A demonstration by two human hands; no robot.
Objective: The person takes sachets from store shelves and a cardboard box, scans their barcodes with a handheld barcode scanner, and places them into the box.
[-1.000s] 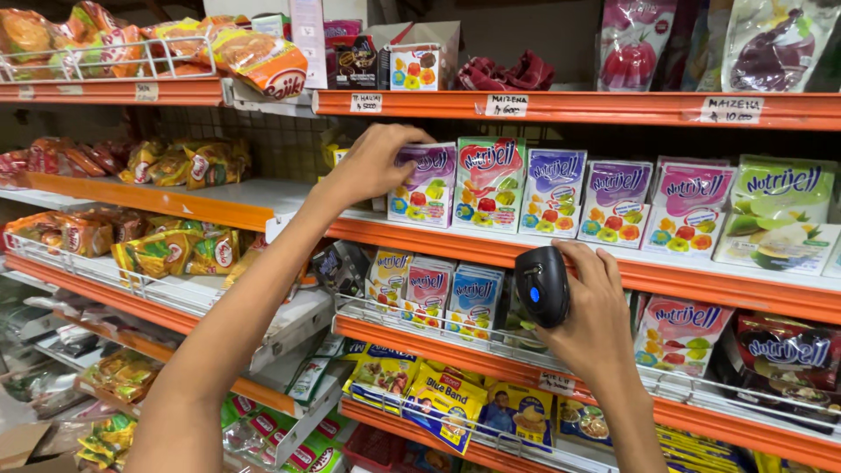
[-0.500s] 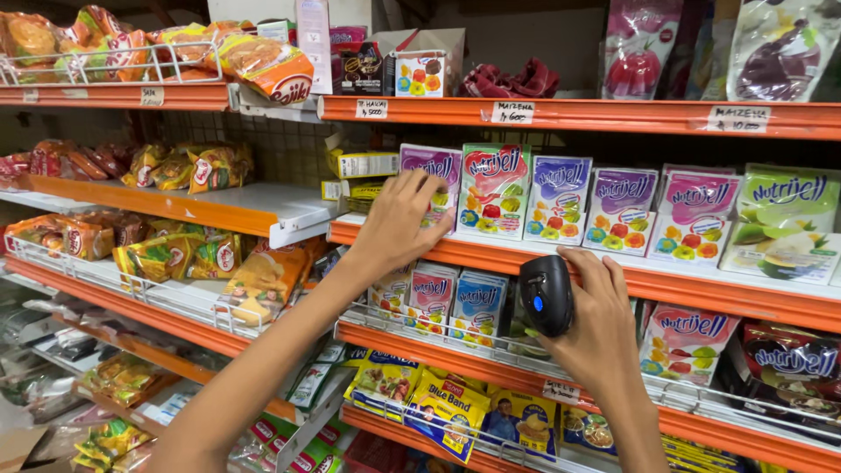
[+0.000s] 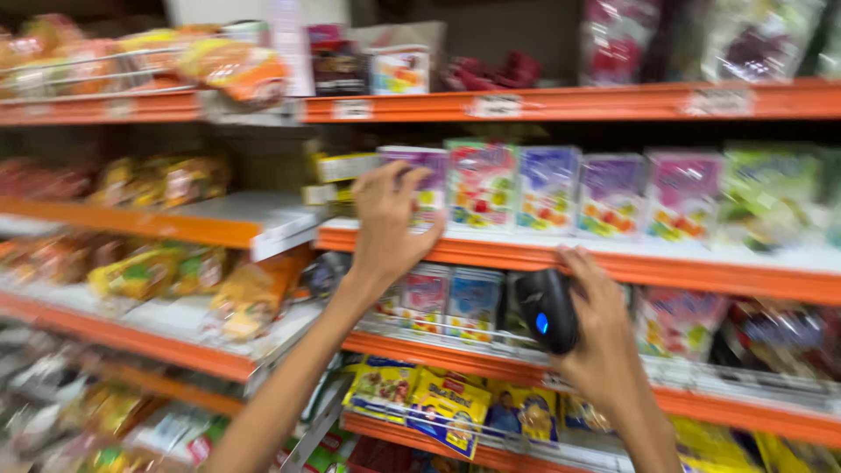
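The left hand (image 3: 385, 223) reaches up to the orange metal shelf (image 3: 491, 254), its grip spread wide with fingertips on the purple-topped sachet packet (image 3: 427, 180) at the left end of a row of pastel packets. To the right, lower down, the right hand (image 3: 600, 337) closes its grip around a black handheld scanner with a blue light (image 3: 545, 311), held in front of the shelf below.
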